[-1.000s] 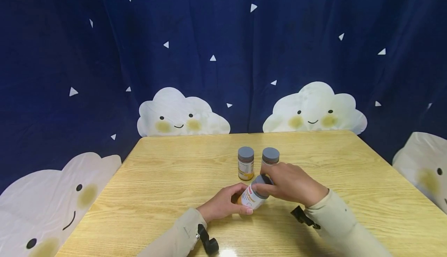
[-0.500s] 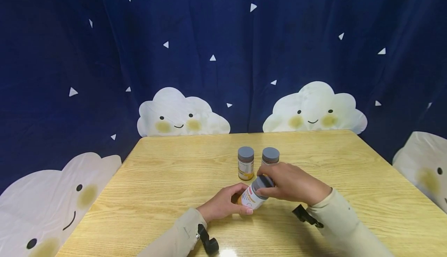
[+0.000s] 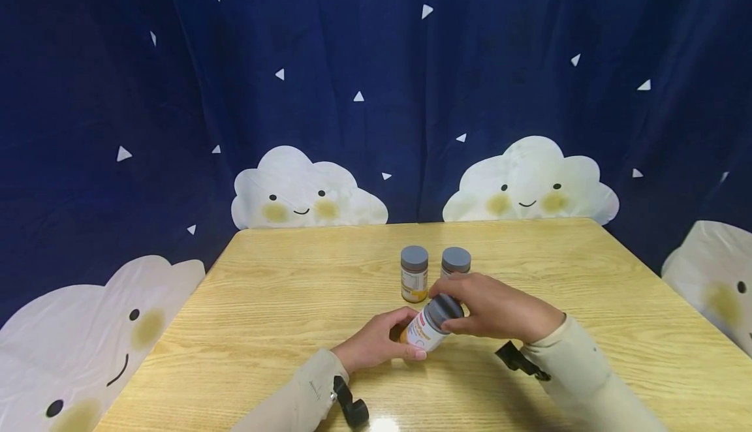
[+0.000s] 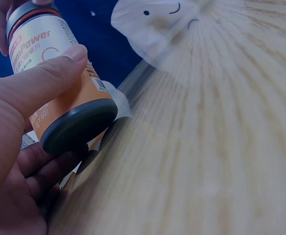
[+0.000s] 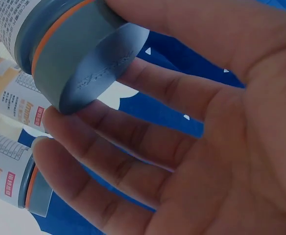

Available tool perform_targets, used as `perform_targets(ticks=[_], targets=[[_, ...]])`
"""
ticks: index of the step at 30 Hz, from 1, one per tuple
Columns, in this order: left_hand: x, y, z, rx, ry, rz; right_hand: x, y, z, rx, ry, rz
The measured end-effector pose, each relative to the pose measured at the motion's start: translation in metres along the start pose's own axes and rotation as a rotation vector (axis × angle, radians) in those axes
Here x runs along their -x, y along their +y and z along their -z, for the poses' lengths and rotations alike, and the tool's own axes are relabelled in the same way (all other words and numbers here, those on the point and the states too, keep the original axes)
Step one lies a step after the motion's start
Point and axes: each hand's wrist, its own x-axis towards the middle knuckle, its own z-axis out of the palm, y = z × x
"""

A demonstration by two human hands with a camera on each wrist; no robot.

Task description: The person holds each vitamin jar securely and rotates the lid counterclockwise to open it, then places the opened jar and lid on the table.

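Note:
My left hand (image 3: 375,342) grips the lower body of a supplement bottle (image 3: 423,333), thumb across its front and fingers behind. The bottle has a white and orange label and a dark base (image 4: 79,125); it tilts with its top to the upper right, its base off the table in the left wrist view. My right hand (image 3: 498,307) holds the grey lid (image 5: 91,61) at the other end, the thumb on one side and fingertips on the other. An orange ring (image 5: 59,27) shows at the lid's edge. The palm stands away from the lid's flat top.
Two similar bottles with grey lids stand upright behind my hands: the left one (image 3: 414,275) in full view, the right one (image 3: 455,261) partly hidden by my right hand. The wooden table (image 3: 282,288) ends at a dark blue cloud-print curtain (image 3: 329,47).
My right hand has shifted slightly to the right and its fingers have moved round the lid, so more of the lid shows. My left hand and the two standing bottles stay put.

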Motion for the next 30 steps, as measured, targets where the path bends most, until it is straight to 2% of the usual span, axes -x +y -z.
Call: perform_targets(ticks=[6, 14, 21, 30], targets=[[-0.001, -0.001, 0.000, 0.004, -0.002, -0.006, 0.002, 0.000, 0.002, -0.010, 0.006, 0.053], [0.000, 0.000, 0.001, 0.015, -0.002, 0.017, 0.004, 0.001, 0.006, 0.004, 0.015, 0.097], [0.001, 0.001, 0.001, 0.022, 0.002, 0.031, 0.005, 0.004, 0.009, 0.033, 0.035, 0.053], [0.000, 0.001, 0.001, 0.042, 0.001, 0.010, 0.008, 0.005, 0.013, 0.022, 0.059, -0.001]])
